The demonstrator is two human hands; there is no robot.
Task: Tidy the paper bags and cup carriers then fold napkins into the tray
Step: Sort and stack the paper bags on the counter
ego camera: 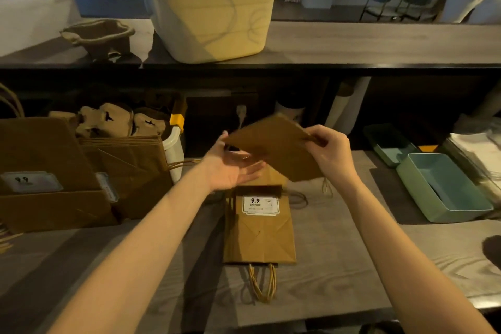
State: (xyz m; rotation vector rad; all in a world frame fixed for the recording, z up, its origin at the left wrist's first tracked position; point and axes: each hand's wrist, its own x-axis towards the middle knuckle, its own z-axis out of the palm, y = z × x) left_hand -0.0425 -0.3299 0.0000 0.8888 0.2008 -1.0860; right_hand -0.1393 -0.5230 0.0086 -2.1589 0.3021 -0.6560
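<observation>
Sorting paper bags: right hand [329, 153] pinching a flat bag [276, 146], left hand [230, 168] loose underneath. Probably needs stacking with the bags [130, 168] at left next.

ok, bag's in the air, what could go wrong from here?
1. The right hand only pinches one corner of the raised paper bag; the open left hand sits beneath it, so it may slip or swing.
2. The flat bag lies directly underneath, so a drop could knock it askew.
</observation>
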